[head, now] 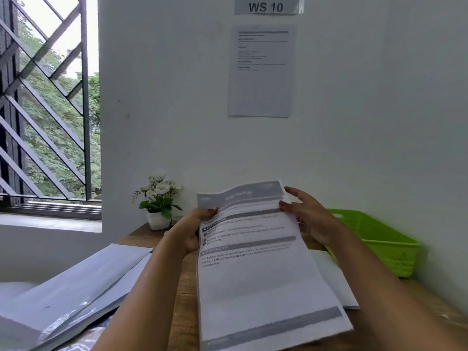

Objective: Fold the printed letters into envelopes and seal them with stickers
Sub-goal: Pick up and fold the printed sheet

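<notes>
At the far left a heap of flat grey-white sheets (pixel 76 287), perhaps the envelopes though I cannot tell, lies on the brown wooden table (pixel 184 300), well apart from the work. Behind it stands a small white pot of white artificial flowers (pixel 159 203).

The left hand (pixel 195 231) comes next. Its fingers curl round the left edge of the white printed letter (pixel 253 269) with grey header bands, gripping it firmly in the upper half. The printed letter is held above the table in portrait. Its long axis runs from the person's body away towards the wall, the headed end farthest and slightly raised, the blank lower end hanging free nearest the camera.

The right hand (pixel 309 219) is at the opposite edge, level with the left. Its fingers are stretched almost straight and only touch the sheet's right edge and back, not closing round it.

So both hands sit at the far end, and the free length lies towards the body. A fold across the long axis likely means bringing that near end up to the grips. The looser right hand seems better placed to slide down for it.

More white sheets (pixel 336 279) lie beneath on the right, and a lime-green plastic basket (pixel 379 239) stands against the wall. No stickers are visible.
</notes>
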Available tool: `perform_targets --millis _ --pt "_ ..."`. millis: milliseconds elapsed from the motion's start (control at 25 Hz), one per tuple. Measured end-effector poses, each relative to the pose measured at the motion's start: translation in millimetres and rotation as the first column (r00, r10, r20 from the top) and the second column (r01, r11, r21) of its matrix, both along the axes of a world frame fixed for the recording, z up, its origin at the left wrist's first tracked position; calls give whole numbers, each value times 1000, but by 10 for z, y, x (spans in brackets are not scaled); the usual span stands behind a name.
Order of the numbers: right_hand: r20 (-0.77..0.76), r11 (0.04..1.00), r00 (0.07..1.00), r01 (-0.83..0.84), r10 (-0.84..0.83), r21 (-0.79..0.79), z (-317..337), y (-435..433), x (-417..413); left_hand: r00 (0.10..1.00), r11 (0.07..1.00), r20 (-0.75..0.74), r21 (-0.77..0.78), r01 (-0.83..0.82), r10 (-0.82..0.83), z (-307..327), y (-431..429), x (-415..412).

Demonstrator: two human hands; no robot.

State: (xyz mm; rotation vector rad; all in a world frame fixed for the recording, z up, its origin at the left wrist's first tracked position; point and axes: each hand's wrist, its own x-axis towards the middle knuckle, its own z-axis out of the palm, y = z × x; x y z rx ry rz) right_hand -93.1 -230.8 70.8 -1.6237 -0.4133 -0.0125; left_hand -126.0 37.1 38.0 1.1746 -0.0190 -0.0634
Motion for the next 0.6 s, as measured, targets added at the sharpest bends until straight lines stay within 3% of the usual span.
perform_targets --millis 80,160,360,440,600 --pt "-11 996 999 -51 52 74 -108 -55 46 990 984 74 123 -126 117 -23 -75 117" --pt "2 993 1000 -17 17 120 -273 -58 121 975 972 136 130 -195 178 -144 -126 217" --pt "69 965 990 104 -124 241 -492 -36 262 953 955 264 212 -208 149 -341 -135 333" --pt "61 975 996 51 -65 214 -478 -70 244 935 958 334 208 -199 122 -362 -162 329" --pt "129 995 988 92 -87 -29 -521 -126 178 910 949 398 225 -220 116 -376 -227 242"
